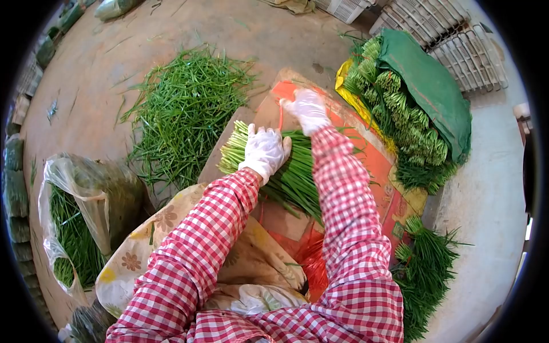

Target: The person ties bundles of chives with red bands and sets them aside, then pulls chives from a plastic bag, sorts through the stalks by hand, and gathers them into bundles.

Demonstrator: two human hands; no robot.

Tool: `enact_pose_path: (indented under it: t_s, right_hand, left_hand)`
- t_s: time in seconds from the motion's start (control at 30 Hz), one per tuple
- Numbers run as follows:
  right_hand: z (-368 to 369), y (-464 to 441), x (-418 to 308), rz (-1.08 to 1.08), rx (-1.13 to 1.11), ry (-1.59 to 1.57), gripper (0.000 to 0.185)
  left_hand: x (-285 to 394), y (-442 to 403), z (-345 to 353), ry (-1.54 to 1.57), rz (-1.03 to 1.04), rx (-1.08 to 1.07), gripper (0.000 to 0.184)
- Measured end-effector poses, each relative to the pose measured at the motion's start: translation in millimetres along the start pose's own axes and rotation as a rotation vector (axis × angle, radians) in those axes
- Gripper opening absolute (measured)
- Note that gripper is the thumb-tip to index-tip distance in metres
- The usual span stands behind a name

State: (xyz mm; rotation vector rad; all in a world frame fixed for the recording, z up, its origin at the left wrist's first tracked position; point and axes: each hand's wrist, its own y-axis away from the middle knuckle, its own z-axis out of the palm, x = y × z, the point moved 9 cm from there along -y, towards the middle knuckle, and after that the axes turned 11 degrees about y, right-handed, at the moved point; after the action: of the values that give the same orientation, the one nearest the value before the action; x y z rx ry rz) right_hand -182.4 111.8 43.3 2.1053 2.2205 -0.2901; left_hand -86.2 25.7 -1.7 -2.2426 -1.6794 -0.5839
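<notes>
Cupping left hand (266,151): white-gloved, fingers partly curled over green stalks with the thumb spread apart, holding them down.
Bundle of green stalks (300,177): beneath the left fingers; pale cut ends poke out beyond them to the left, and the green lengths run down to the right, passing under the right forearm.
Right hand (309,111): white-gloved, just above and right of the left, fingers bent, tips close together.
Thin red strand (281,117): between the two hands, its top at the right fingertips; whether they grip it, I cannot tell.
Work surface (374,163): brown and orange-red, flat under both hands.
Loose green heap (189,108): on the floor, left of the left fingers.
Stacked bunches (397,103): right of the right fingers, partly covered by green cloth (426,91).
Clear plastic bag (106,177): greens inside, well down-left of the left fingers.
Plastic crates (466,54): farthest, upper right of both hands.
</notes>
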Motion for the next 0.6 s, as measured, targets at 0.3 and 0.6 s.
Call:
enact_pose_path:
  t_s: [0.3,0.6]
  right_hand:
    - [84,-6,0,0.146,-0.206,0.112,0.033]
    - [98,56,21,0.602,-0.061,-1.229,0.014]
  left_hand:
    - [-6,1,13,-0.058,0.001,-0.061,0.038]
    - [-13,-1,5,0.091,0.005,-0.011,0.048]
